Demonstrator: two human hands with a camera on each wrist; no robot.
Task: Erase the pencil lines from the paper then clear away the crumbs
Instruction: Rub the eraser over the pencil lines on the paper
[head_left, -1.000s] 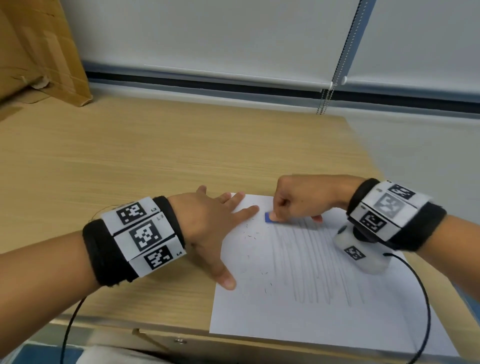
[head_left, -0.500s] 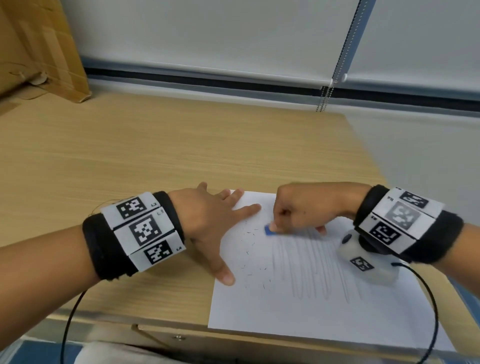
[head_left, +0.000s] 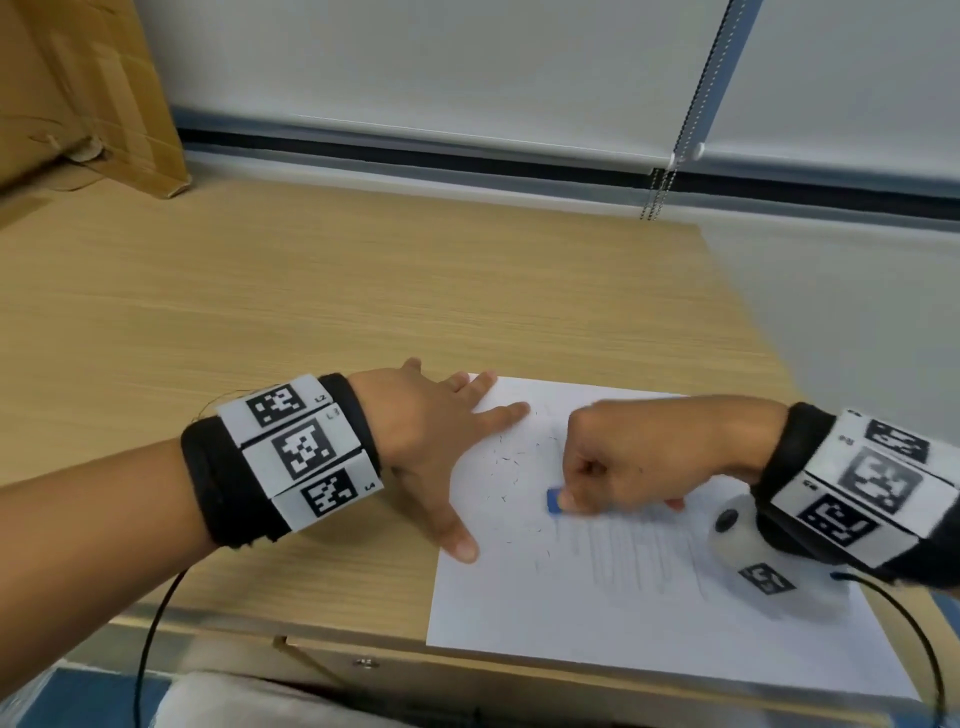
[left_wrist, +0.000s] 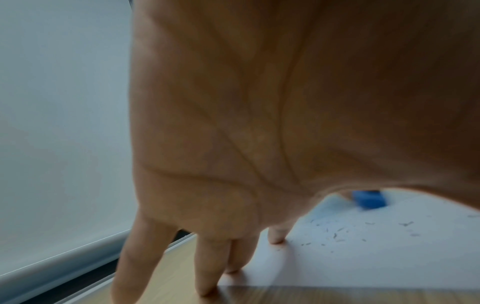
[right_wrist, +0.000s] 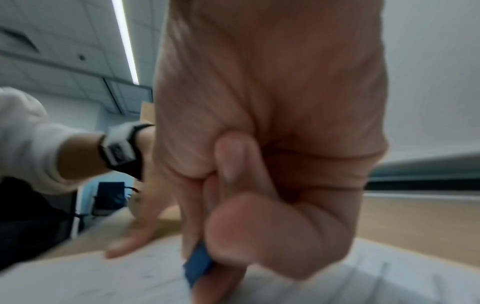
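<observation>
A white sheet of paper lies at the near right corner of the wooden desk, with faint pencil lines across its middle. My right hand pinches a small blue eraser and presses it on the paper at the left end of the lines; the same blue eraser shows in the right wrist view and again, as the blue eraser, in the left wrist view. Dark eraser crumbs are scattered left of it. My left hand lies flat with spread fingers on the paper's left edge.
A folded cardboard box leans at the far left of the desk. A window blind with a bead chain hangs behind. The desk's right edge runs close beside the paper. Cables trail from both wristbands.
My right hand has drawn the eraser toward me along the left end of the pencil lines. The left hand keeps its place on the paper's edge.
</observation>
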